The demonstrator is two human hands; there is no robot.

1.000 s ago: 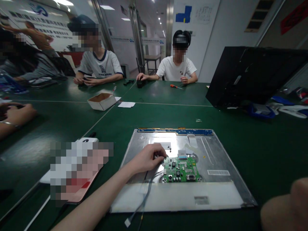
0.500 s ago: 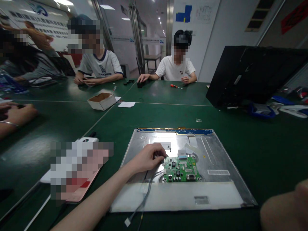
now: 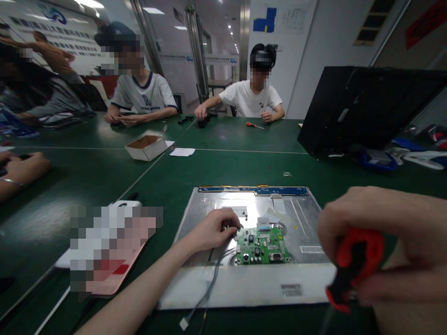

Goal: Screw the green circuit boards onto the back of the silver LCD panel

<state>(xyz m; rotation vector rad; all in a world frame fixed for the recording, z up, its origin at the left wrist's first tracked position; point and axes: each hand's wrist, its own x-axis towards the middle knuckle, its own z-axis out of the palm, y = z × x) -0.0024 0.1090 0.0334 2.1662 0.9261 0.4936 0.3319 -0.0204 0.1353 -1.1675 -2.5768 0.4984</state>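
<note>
A bare LCD panel lies with its metal back up on the table in front of me. On it sits a green circuit board, with a bundle of grey wires trailing off its left side. My left hand is closed at the board's upper left corner, its fingertips touching or pinching the edge. Up close at the right, my right hand grips a red and black screwdriver by the handle, apart from the board. The shaft points down and is blurred.
Left of the panel lie a white and a pink phone-like item, partly pixelated. Farther off are an open white box, a paper slip and another screwdriver. A black monitor stands at right. People sit across the table.
My right hand has come up and inward from the lower right edge, bringing the screwdriver into view. My left hand stays at the board. A person opposite has shifted an arm over a black object.
</note>
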